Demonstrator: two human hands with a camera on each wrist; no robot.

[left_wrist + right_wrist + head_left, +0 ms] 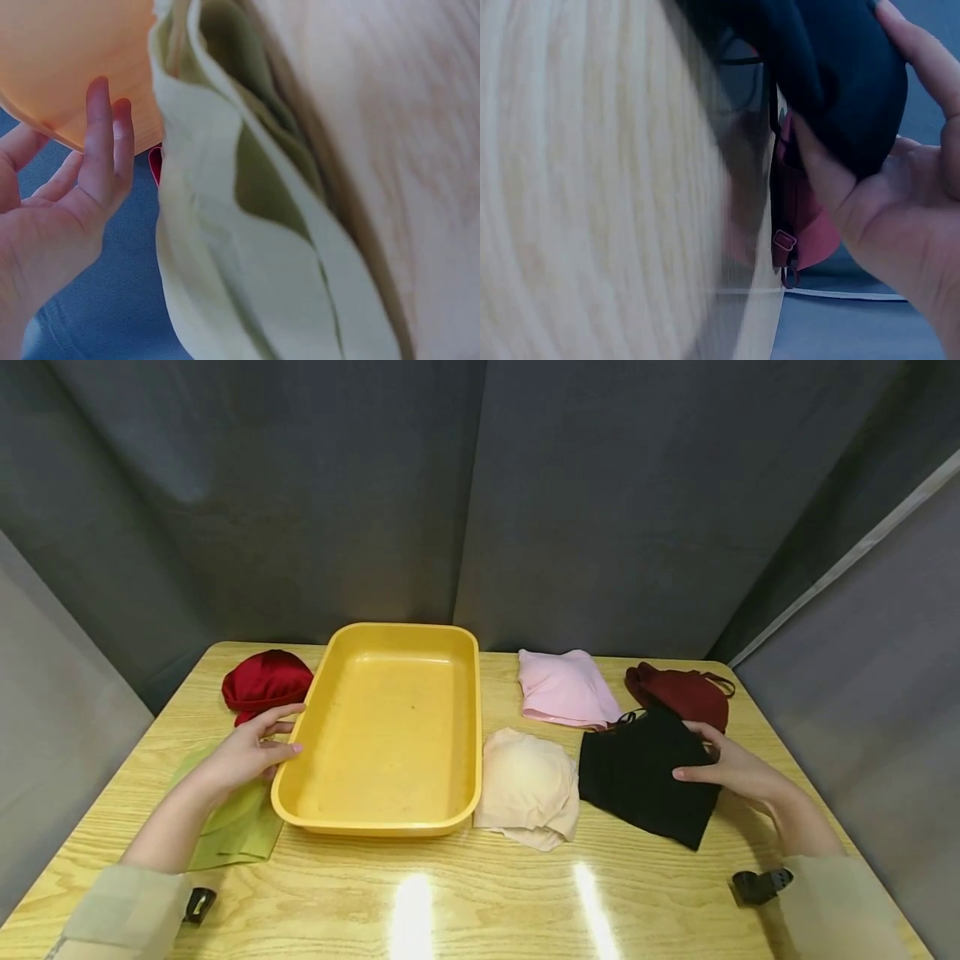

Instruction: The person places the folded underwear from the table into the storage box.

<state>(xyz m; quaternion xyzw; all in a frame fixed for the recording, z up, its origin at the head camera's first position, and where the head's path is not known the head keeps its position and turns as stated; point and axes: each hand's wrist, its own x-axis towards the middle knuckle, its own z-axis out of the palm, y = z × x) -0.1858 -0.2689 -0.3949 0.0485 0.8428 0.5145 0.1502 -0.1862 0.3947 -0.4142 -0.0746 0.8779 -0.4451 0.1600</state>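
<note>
The yellow tray (375,821) stands left of the middle of the table. My left hand (243,754) is at its left rim, thumb over the edge and other fingers fairly straight against the outside; the left wrist view shows these fingers (97,142) at the tray wall. A green folded garment (240,827) lies under my left forearm, and a shiny red bra (267,681) lies beyond that hand. On the right, my right hand (738,770) pinches the right side of a black bra (645,777), thumb on top; in the right wrist view its cloth (855,75) is bunched between thumb and fingers.
A beige bra (528,785) lies between the tray and the black one. Behind them are a pink folded garment (566,687) and a dark red bra (686,689) with a strap. Grey curtains (600,510) enclose the back and sides of the wooden table (480,910).
</note>
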